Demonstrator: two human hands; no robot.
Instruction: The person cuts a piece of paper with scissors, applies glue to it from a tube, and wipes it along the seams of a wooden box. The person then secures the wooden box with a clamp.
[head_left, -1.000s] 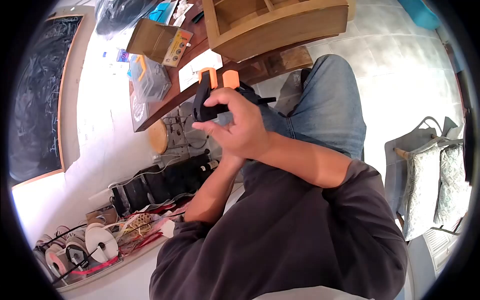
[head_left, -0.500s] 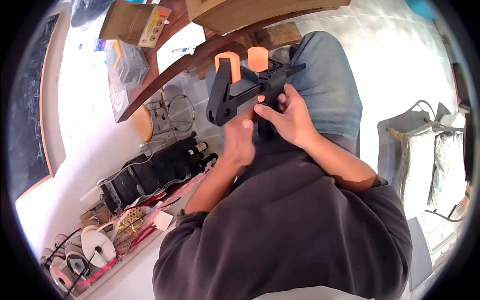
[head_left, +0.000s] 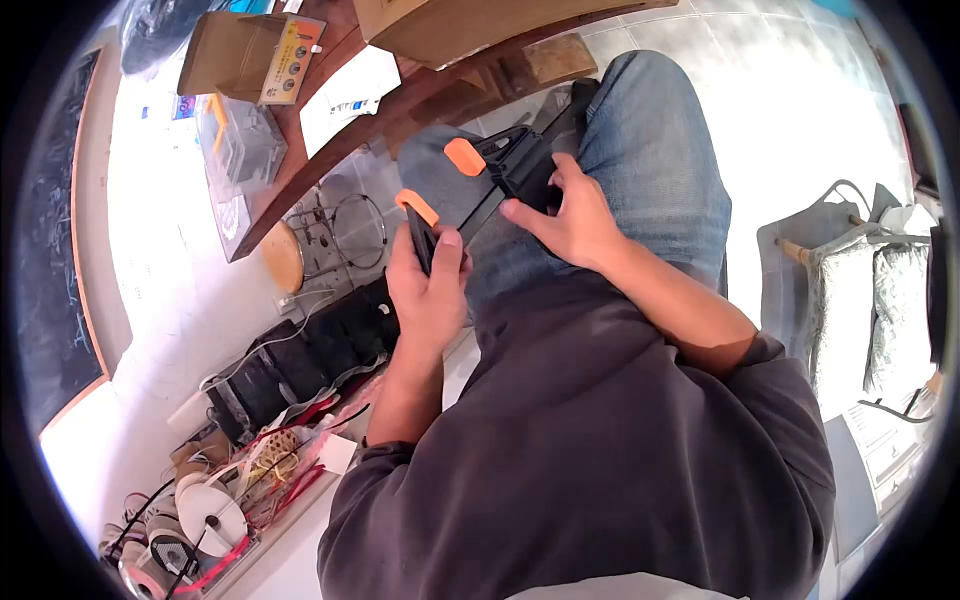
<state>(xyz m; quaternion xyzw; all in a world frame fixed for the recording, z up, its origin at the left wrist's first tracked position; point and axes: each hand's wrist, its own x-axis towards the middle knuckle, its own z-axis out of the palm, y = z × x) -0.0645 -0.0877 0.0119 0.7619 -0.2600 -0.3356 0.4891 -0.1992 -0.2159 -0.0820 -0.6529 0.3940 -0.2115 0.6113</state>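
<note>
Clamp [head_left: 525, 172], spanning left grip [head_left: 430, 290], right grip [head_left: 582, 225]

White wall [head_left: 150, 260], brightly lit, wood-framed blackboard [head_left: 55, 300] at left, pale tiled floor [head_left: 780, 110], reddish-brown counter [head_left: 342, 30], cushioned chair [head_left: 845, 310] at right

Clamp [head_left: 524, 172] partly hidden by your left hand [head_left: 428, 292] and right hand [head_left: 578, 226], wooden box [head_left: 470, 32] cropped above, print [head_left: 358, 106] on paper [head_left: 345, 84] illegibly small
</note>
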